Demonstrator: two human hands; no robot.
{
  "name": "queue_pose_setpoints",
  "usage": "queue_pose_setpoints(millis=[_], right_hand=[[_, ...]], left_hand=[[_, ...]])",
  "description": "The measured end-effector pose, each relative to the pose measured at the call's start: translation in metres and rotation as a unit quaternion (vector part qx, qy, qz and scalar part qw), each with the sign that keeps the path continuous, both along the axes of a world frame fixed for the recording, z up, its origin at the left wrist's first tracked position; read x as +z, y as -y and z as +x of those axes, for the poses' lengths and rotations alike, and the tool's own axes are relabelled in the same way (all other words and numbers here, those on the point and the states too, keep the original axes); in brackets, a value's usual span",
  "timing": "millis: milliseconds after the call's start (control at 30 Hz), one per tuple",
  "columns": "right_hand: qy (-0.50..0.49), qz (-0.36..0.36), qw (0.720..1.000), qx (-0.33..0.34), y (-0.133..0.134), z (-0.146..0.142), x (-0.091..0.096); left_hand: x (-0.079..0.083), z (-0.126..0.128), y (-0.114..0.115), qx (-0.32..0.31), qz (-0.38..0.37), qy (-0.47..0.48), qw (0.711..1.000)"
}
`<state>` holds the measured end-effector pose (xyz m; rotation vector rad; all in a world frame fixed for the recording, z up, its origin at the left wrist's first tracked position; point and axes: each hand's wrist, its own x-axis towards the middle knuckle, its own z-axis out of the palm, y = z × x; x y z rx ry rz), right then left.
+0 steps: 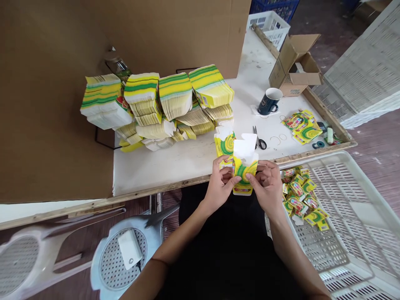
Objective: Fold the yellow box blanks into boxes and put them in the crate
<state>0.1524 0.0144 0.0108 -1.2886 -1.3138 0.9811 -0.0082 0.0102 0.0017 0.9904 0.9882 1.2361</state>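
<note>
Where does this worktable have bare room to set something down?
The table lies bare in two patches: between carton stacks and the wooden front edge, left of the left hand; and between the stacks and the mug. Crowded: the right corner, with yellow packs, and around the carton that left and right hand hold.

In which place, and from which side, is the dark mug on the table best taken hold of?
Probably by its handle, with the right hand coming from the near right. The dark mug stands upright, its handle points that way, and the cardboard box stands behind it.
</note>
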Motion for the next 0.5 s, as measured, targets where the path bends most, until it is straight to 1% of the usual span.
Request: queue_pose_setpoints(millis=[167, 267, 333, 400, 500], right_hand=[[0.001, 0.030, 0.996, 0.089, -0.003, 0.014, -0.001], [-0.020, 0.024, 0.992, 0.122, -0.004, 0.019, 0.000], [-0.020, 0.017, 0.989, 0.144, -0.005, 0.022, 0.002], [-0.015, 0.009, 0.986, 0.165, -0.006, 0.026, 0.005], [0.017, 0.002, 0.984, 0.177, -0.009, 0.031, 0.011]], left_hand=[[0.010, -0.014, -0.002, -0.089, 0.053, -0.019, 0.994], [0.013, -0.020, -0.004, -0.116, 0.067, -0.039, 0.990], [0.013, -0.021, -0.004, -0.123, 0.063, -0.043, 0.990], [0.011, -0.020, -0.002, -0.128, 0.043, -0.032, 0.990], [0.009, -0.017, 0.001, -0.142, 0.011, -0.015, 0.990]])
